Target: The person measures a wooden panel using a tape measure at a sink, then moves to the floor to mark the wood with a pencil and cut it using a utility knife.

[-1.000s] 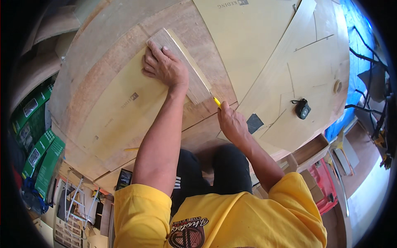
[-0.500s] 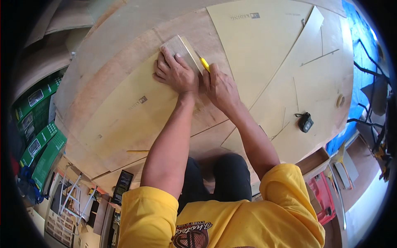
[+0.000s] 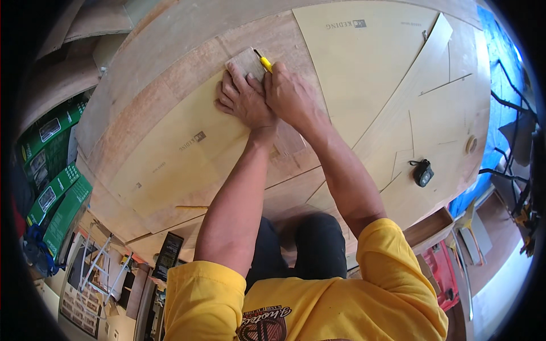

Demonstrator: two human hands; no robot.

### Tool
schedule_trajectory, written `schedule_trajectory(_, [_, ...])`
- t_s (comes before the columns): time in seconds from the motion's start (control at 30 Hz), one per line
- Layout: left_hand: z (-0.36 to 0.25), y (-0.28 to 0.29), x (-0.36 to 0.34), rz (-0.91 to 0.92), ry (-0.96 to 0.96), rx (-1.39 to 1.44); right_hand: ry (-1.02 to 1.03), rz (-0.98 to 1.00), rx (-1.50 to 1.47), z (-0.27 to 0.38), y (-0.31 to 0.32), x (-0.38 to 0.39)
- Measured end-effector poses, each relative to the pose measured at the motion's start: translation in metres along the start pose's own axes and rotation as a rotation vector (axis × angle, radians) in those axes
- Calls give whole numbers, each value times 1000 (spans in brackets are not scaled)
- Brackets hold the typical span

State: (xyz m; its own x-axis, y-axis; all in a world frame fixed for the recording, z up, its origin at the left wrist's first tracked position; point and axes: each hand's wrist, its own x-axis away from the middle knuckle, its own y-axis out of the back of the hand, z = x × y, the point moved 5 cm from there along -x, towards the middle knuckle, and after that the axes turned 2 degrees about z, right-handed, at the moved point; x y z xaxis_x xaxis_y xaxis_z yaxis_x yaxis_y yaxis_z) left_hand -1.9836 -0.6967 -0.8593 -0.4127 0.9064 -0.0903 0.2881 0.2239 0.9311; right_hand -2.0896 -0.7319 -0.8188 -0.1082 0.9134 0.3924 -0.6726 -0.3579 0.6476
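Under my left hand [image 3: 248, 103] lies a short wooden board [image 3: 245, 60] on a cream sheet [image 3: 165, 145]; the fingers are spread over the board and press on it. My right hand [image 3: 291, 95] is closed around a yellow utility knife [image 3: 266, 63]. The knife's dark blade points away from me, near the far end of the board. Whether the blade touches anything I cannot tell. The two hands meet at the thumb side, and they hide part of the board.
A larger cream sheet [image 3: 364, 62] covers the right of the wooden worktop [image 3: 290, 48], with thin cut strips around. A black tape measure [image 3: 422, 173] and a tape roll [image 3: 471, 144] lie there. A pencil-like stick [image 3: 191, 207] rests near the front edge. Green boxes [image 3: 60, 199] stand at left.
My right hand has moved up and left with the knife, from the board's right edge to its far end. My left hand stays on the board.
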Motion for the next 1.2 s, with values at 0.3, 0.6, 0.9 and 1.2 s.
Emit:
schedule_trajectory(0.3, [4, -6, -1, -59, 3, -67, 14, 79, 128, -2, 6, 20])
schedule_trajectory(0.6, [-2, 1, 0, -126, -61, -58, -57, 149, 123, -42, 0, 102])
schedule_trajectory(0.9, [-5, 4, 0, -108, -43, -26, -196, 162, 188, -83, -10, 203])
schedule_trajectory(1.2, [-3, 2, 0, -110, -55, -46, -206, 88, 32, -58, 48, 175])
